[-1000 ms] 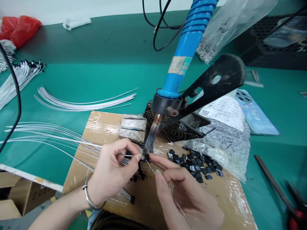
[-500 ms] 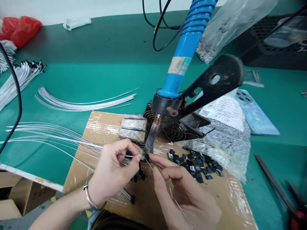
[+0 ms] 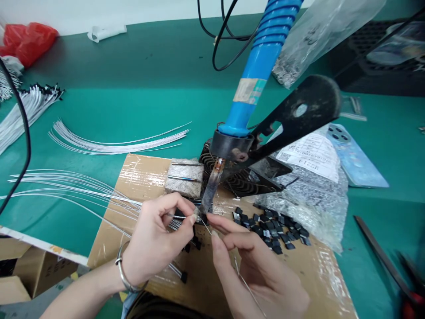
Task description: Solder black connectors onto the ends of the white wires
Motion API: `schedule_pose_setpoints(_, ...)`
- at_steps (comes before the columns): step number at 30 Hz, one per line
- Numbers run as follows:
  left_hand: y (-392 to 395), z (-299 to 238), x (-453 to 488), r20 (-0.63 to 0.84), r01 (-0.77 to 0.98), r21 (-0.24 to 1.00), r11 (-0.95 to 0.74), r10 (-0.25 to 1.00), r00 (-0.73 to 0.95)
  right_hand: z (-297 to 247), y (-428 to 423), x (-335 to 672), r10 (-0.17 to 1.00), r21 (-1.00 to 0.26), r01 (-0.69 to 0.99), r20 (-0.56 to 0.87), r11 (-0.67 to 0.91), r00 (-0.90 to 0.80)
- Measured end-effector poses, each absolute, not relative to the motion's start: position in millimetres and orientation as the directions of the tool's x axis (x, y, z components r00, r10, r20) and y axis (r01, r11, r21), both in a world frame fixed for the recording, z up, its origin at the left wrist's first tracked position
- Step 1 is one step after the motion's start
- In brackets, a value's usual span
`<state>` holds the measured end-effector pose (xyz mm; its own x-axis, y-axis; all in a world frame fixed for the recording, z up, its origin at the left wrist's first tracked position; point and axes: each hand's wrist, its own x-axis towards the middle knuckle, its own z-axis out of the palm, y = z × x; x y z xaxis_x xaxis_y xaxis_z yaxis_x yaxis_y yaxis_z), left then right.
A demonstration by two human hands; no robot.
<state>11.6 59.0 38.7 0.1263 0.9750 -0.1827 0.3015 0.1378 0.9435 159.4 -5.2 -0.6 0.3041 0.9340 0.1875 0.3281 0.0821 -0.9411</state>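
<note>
My left hand [image 3: 152,243] pinches a thin white wire [image 3: 172,216] between thumb and forefinger, its end held at the tip of the blue-handled soldering iron [image 3: 212,188]. My right hand [image 3: 255,270] pinches a thin strand of solder wire [image 3: 242,277] and points its end at the same tip. The iron leans down from a black stand [image 3: 292,115] onto a taped cardboard sheet [image 3: 139,177]. A small black part lies under the tip, mostly hidden by my fingers.
A pile of small black parts [image 3: 272,226] lies right of my hands beside a plastic bag [image 3: 315,190]. A sponge block [image 3: 184,177] sits behind the iron's tip. Bundles of white wires [image 3: 109,144] fan across the green table at left. Red-handled pliers [image 3: 395,274] lie at right.
My right hand has drawn a little nearer the iron's tip with the solder wire. My left hand and the iron have stayed in place.
</note>
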Motion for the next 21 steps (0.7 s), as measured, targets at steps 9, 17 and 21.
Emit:
schedule_pose_setpoints(9, 58.8, 36.2, 11.3, -0.205, 0.299, 0.941, 0.161, 0.971, 0.123, 0.8, -5.3, 159.8, 0.938, -0.946, 0.317, 0.173, 0.073, 0.299)
schedule_pose_setpoints(17, 59.3, 37.1, 10.7, -0.212, 0.305, 0.938, 0.164, 0.968, 0.131, 1.4, -4.2, 159.9, 0.937, -0.945, 0.318, 0.176, 0.075, 0.301)
schedule_pose_setpoints(21, 59.0, 37.9, 10.8, -0.198, 0.304, 0.941, 0.151, 0.972, 0.130, 0.8, -3.9, 159.9, 0.933, -0.942, 0.325, 0.188, 0.083, 0.306)
